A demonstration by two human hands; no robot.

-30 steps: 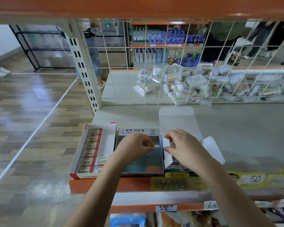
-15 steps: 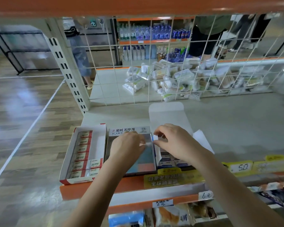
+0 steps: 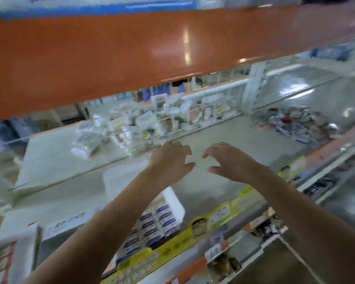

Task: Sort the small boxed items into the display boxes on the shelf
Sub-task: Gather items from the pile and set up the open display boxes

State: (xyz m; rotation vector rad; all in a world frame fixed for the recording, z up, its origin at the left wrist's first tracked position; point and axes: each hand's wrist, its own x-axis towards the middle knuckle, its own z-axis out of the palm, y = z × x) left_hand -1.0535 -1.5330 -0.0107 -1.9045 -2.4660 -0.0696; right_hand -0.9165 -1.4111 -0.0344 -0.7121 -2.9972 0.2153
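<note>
Shelf (image 3: 223,144), pale deck, orange front rail with yellow price tags (image 3: 219,214); view tilted and blurred

Display box (image 3: 152,228), front edge of shelf, white lid flap raised at rear; filled with small boxed items, blue-and-white, packed in tidy rows, label faces up, likely so stock reads from the aisle

Second display box (image 3: 6,255), red-trimmed, far lower left, cut by frame edge; contents too blurred to tell

Loose heap of packets (image 3: 299,124), deep right on shelf, unsorted, well apart from both boxes; probably next stock to fetch

Left hand (image 3: 170,158), raised over bare shelf deck, arm stretched forward, fingers relaxed and slightly bent, grip wide, holding nothing

Right hand (image 3: 230,160), just beside left, palm down, fingers hooked loosely, grip wide, nothing in it; both aimed inward toward shelf rear, apparently reaching
</note>
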